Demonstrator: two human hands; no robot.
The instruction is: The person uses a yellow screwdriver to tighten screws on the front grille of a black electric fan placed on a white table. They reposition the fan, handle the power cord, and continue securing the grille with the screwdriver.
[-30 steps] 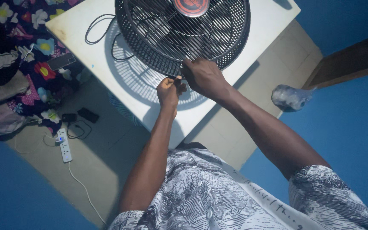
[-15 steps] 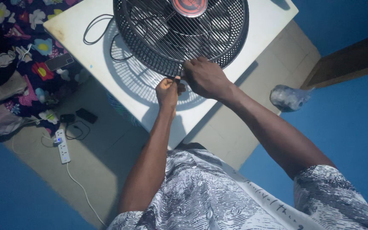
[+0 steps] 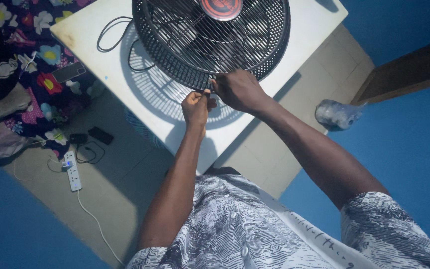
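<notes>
A black electric fan with a wire guard (image 3: 210, 42) and a red centre cap (image 3: 220, 7) stands on a white table (image 3: 100, 37). Both my hands are at the guard's near rim. My right hand (image 3: 240, 89) grips the rim from the right. My left hand (image 3: 196, 105) has its fingers pinched together on something small at the rim; what it is cannot be made out. The fan's black cable (image 3: 110, 35) loops across the table on the left.
A flowered cloth (image 3: 36, 65) with a dark phone (image 3: 68, 72) on it lies at the left. On the floor are a white power strip (image 3: 72, 171) with cords, black adapters (image 3: 90, 137) and a crumpled plastic bottle (image 3: 338, 114). A wooden piece (image 3: 409, 69) stands at right.
Both hands stay at the same spot on the guard's rim, with only slight finger movement. The view has shifted a little.
</notes>
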